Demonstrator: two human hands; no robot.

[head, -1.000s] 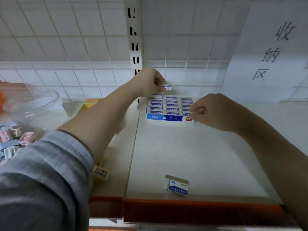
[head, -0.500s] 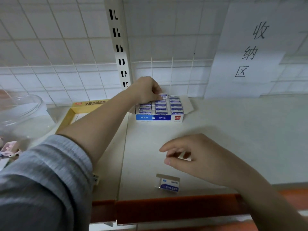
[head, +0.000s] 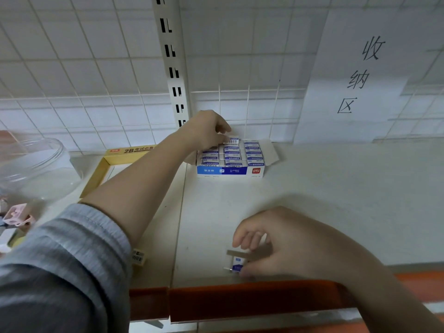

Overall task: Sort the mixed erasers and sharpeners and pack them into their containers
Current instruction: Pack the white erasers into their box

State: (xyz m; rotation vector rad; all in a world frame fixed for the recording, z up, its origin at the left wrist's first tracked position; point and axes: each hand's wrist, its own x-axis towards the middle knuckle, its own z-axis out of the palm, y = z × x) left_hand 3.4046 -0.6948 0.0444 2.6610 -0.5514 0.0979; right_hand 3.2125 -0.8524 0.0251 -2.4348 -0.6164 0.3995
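Observation:
A blue and white eraser box [head: 222,170] stands at the back of the shelf, filled with rows of wrapped erasers. My left hand [head: 207,131] pinches one eraser [head: 232,140] at the box's back row. Near the shelf's front edge my right hand [head: 286,241] curls round a loose wrapped eraser [head: 237,263], thumb and fingers on it. A pink sharpener [head: 16,215] lies at the far left.
A yellow cardboard tray [head: 105,164] lies left of the eraser box, partly under my left arm. A clear plastic jar [head: 33,164] stands at the far left. A small barcoded item [head: 138,257] peeks out under my sleeve. The shelf's orange front rail [head: 240,301] runs below.
My right hand drew back from the box to the shelf's front and closed on the loose eraser there. My left hand lowered its eraser to the box's back row.

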